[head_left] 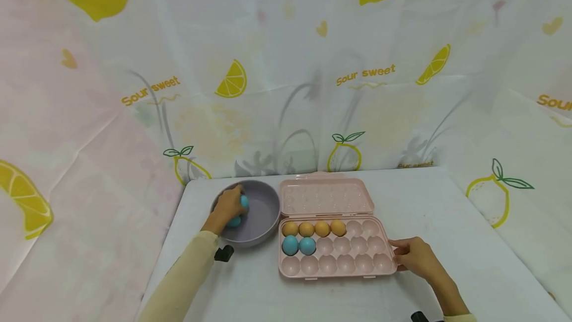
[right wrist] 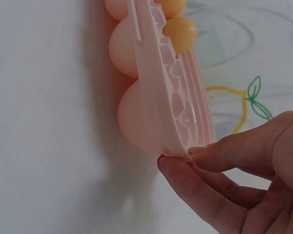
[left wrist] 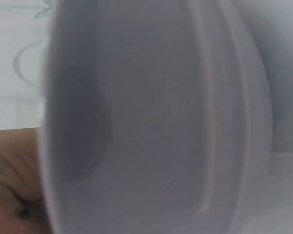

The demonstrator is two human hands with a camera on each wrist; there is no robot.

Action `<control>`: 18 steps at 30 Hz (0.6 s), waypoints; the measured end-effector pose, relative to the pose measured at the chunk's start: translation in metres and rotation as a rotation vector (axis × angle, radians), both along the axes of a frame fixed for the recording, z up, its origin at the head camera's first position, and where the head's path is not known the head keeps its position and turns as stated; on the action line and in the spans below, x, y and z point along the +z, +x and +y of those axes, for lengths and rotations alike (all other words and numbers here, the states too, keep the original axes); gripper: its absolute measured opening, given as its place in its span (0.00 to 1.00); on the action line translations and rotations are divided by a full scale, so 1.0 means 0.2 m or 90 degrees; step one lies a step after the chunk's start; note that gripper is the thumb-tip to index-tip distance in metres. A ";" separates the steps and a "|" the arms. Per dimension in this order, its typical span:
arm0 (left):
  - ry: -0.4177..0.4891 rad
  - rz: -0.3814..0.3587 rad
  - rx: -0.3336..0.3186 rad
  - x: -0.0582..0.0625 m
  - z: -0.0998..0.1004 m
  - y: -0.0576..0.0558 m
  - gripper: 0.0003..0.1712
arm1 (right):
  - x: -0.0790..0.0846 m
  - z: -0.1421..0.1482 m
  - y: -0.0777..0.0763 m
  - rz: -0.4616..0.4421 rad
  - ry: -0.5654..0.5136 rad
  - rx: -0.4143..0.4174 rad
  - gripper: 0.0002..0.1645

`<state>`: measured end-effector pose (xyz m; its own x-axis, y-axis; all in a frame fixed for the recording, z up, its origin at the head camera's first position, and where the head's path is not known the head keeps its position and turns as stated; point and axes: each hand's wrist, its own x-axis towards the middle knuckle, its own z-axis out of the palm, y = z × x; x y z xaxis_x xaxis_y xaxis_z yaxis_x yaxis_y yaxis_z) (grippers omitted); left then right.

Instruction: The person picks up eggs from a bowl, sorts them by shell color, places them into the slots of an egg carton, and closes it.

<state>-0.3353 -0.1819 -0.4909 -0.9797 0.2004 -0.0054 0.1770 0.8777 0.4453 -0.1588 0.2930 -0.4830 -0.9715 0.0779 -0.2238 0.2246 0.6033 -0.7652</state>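
My left hand (head_left: 229,206) reaches into the grey-purple bowl (head_left: 267,212), its fingers curled round a blue egg (head_left: 244,201). Another blue egg (head_left: 234,221) shows just below that hand, inside the bowl. In the left wrist view the bowl's wall (left wrist: 151,117) hides the fingers. To the right lies an opened pink egg carton (head_left: 328,273). Its back row holds several yellow eggs (head_left: 322,228) from the left; two blue eggs (head_left: 290,245) sit at the left of the middle row. My right hand (head_left: 417,258) pinches the carton's right edge between thumb and fingers.
The carton's lid (head_left: 327,197) lies folded back behind its cups. Everything stands on a white-covered table (head_left: 263,292), with a lemon-print cloth (head_left: 286,73) hanging behind and at the sides. The bowl stands close beside the carton's left end.
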 end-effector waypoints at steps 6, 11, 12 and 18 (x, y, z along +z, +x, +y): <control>0.033 0.044 -0.037 0.05 0.02 0.00 0.26 | 0.00 0.00 0.01 0.001 0.006 -0.006 0.27; 0.090 0.052 -0.066 0.10 0.08 0.01 0.26 | 0.00 0.01 0.01 0.000 0.005 -0.006 0.27; 0.100 0.046 -0.072 0.11 0.09 0.02 0.26 | 0.00 0.01 0.01 0.000 0.004 -0.006 0.27; 0.158 0.007 -0.141 0.20 0.17 0.07 0.26 | -0.01 0.01 0.00 -0.001 0.000 -0.003 0.27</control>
